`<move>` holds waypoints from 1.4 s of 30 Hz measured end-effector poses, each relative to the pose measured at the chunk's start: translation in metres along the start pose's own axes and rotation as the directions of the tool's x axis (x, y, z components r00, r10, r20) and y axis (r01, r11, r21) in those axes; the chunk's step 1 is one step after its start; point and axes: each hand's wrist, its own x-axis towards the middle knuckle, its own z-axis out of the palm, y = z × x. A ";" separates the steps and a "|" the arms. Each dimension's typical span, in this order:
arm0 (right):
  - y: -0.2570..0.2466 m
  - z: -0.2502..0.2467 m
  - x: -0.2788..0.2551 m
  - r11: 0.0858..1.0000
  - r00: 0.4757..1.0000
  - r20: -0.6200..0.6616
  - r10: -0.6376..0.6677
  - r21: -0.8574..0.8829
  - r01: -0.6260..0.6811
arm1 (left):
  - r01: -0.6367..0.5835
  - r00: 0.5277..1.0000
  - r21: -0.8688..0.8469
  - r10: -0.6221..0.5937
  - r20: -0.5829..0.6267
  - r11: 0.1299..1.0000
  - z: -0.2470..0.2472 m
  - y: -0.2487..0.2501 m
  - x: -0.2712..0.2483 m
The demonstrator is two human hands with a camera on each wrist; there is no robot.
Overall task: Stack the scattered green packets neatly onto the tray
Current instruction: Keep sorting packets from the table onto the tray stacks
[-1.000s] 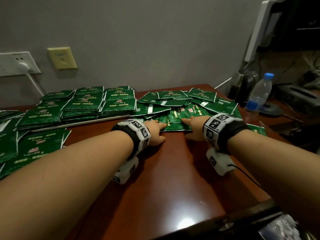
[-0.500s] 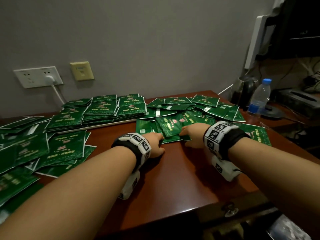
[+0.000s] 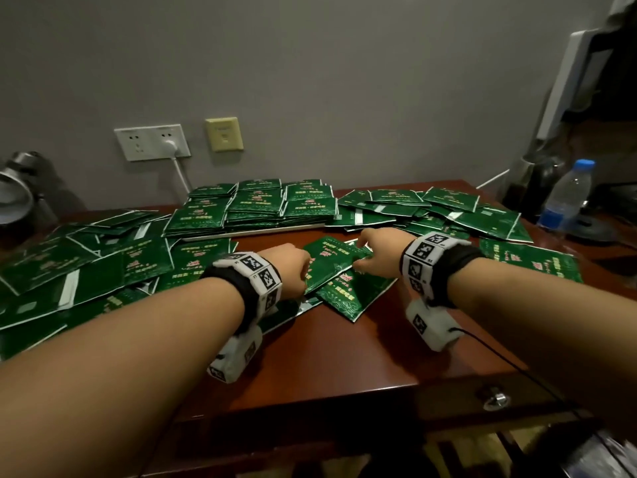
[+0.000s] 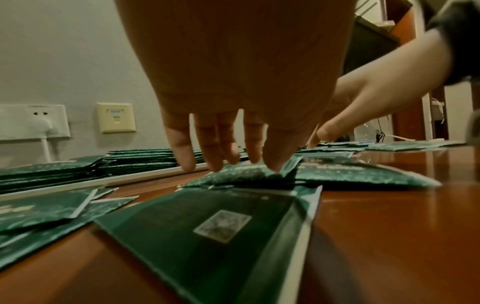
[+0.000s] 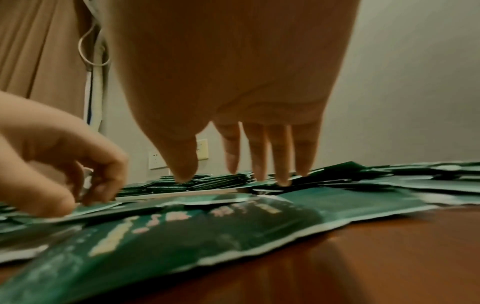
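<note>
Green packets lie scattered over the brown table [image 3: 344, 357], in heaps at the left [image 3: 69, 270] and back right [image 3: 465, 215]. Neat stacks [image 3: 258, 205] sit on the white tray [image 3: 255, 232] by the wall. A few loose packets [image 3: 331, 263] overlap in the middle between my hands. My left hand [image 3: 305, 274] [image 4: 244, 166] has curled fingers and thumb pinching the left edge of this small pile [image 4: 241, 176]. My right hand [image 3: 360, 255] [image 5: 233, 179] touches its right edge with straight fingers pointing down, tips on the packets [image 5: 259, 207].
A water bottle [image 3: 565, 198] and a dark jug [image 3: 537, 188] stand at the back right. A wall socket [image 3: 153, 143] with a plugged cable sits behind the tray. A metal object [image 3: 17, 194] is at the far left. A drawer knob [image 3: 494, 400] shows below the table's front edge.
Both hands have dragged a few packets out of the right heap toward the table's middle and front. The left hand's fingers have curled onto the pile's edge.
</note>
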 end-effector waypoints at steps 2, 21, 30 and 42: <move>-0.012 0.001 0.009 0.998 0.998 0.041 0.056 -0.031 -0.055 | 0.090 0.996 0.007 -0.090 0.018 0.996 0.009 -0.006 0.003; -0.069 0.013 0.063 0.994 0.995 0.016 0.101 0.038 -0.102 | 0.124 0.992 -0.237 -0.128 -0.001 0.963 0.023 -0.040 0.015; -0.046 -0.010 0.049 0.984 0.987 -0.106 0.121 0.140 -0.106 | -0.074 0.979 -0.045 0.081 0.185 0.996 0.013 -0.036 -0.017; -0.070 0.008 0.025 0.995 0.995 -0.030 0.095 -0.034 -0.096 | -0.264 0.942 0.280 0.184 0.280 0.923 0.004 -0.013 -0.061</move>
